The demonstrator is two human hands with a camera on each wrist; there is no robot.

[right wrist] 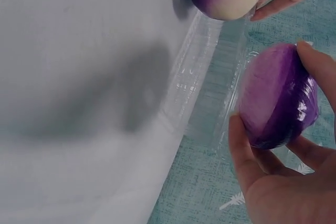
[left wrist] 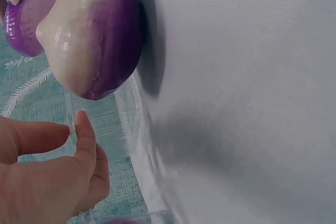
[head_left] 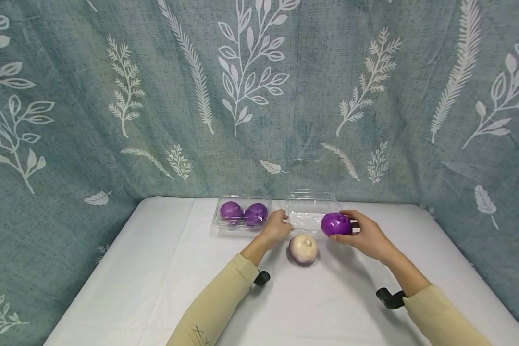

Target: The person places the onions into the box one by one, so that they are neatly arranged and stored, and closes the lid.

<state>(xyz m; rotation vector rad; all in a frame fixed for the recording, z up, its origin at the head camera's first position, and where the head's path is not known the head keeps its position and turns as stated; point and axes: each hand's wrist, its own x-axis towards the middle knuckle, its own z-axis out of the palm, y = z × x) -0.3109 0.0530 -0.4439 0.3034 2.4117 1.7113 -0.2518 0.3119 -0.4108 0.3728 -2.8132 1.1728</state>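
Note:
My right hand [head_left: 367, 235] holds a glossy purple onion [head_left: 336, 224] between thumb and fingers, over the right part of a clear plastic clamshell box [head_left: 302, 222]. That box stands with its lid raised at the back. At its left front corner, my left hand [head_left: 278, 227] pinches the thin clear edge between thumb and forefinger, as the left wrist view shows. A cream-and-purple turnip [head_left: 303, 249] rests on the cloth just in front of the box, pale pointed end up. The left wrist view has this turnip [left wrist: 92, 38] large and close.
A second clear clamshell box [head_left: 222, 229], closed over two purple onions [head_left: 256, 214], stands left of my left hand. White cloth [head_left: 155, 269] covers the table. Behind its far edge hangs a teal curtain [head_left: 311, 96] with white leaf prints.

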